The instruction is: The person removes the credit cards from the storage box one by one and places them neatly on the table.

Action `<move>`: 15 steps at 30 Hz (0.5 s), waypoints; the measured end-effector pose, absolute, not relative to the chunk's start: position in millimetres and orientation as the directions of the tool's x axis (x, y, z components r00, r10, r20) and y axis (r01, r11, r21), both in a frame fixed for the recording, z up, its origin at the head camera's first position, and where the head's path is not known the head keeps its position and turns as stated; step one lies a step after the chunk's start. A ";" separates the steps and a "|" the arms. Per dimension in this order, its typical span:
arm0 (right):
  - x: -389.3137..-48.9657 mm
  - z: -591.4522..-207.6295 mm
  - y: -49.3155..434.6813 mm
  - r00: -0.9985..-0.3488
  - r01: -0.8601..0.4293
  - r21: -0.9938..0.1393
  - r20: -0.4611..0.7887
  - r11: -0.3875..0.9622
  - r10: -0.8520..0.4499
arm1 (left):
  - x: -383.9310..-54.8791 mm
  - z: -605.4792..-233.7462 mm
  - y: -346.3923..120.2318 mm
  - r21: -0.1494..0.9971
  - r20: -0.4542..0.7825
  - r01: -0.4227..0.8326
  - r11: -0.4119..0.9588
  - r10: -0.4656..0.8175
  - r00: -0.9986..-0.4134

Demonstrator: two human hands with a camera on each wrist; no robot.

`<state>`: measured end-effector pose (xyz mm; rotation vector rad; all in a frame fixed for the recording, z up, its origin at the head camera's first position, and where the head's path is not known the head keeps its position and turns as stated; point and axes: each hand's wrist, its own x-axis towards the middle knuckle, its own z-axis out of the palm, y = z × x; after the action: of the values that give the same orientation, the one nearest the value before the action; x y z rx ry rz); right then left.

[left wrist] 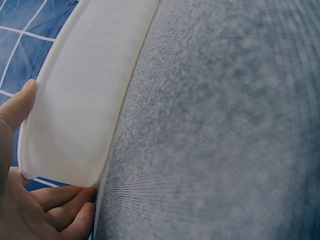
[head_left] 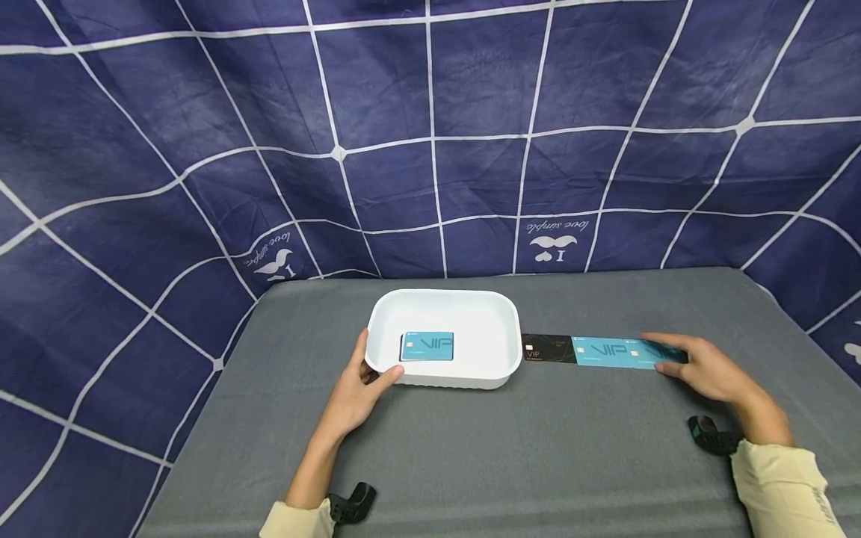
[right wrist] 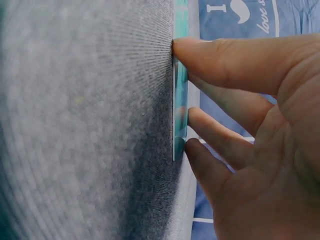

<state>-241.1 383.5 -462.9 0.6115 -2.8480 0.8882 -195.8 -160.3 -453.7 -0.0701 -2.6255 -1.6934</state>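
Observation:
A white rectangular plastic tray (head_left: 444,376) stands on the grey cloth, its front wall filling much of the left wrist view. My left hand (head_left: 351,396) grips its front left corner, thumb on the front rim and fingers round the left side. Inside lies a blue VIP card (head_left: 427,346), a dark edge showing at its left. Right of the tray, a black VIP card (head_left: 549,349) and a blue VIP card (head_left: 600,352) lie in a row. At the row's right end my right hand (head_left: 709,370) pinches another blue card (head_left: 644,354) by its long edges, partly covering it.
A grey cloth-covered table (head_left: 538,448) extends under everything. Behind and beside it hangs a dark blue curtain (head_left: 484,179) with white grid lines. Both wrists carry black camera mounts, the left mount (head_left: 353,504) and the right mount (head_left: 713,436), close above the cloth.

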 end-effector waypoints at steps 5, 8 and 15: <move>-236.5 -448.0 374.8 -0.942 -0.336 -0.557 0.197 0.760 -0.272 | -196.0 -455.0 -160.1 0.917 0.037 0.048 0.396 0.034 -0.999; -230.6 -430.5 361.9 -0.958 -0.286 -0.616 0.206 0.734 -0.200 | -196.1 -455.0 -160.5 0.920 0.037 0.049 0.388 0.037 -0.999; -219.5 -406.1 314.1 -0.930 -0.364 -0.672 0.300 0.645 -0.212 | -196.0 -455.6 -161.9 0.922 0.047 0.062 0.382 0.048 -0.998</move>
<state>-219.5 314.1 -406.1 0.4726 -2.6695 1.1546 -196.0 -161.9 -455.6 -0.1033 -2.6008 -1.7372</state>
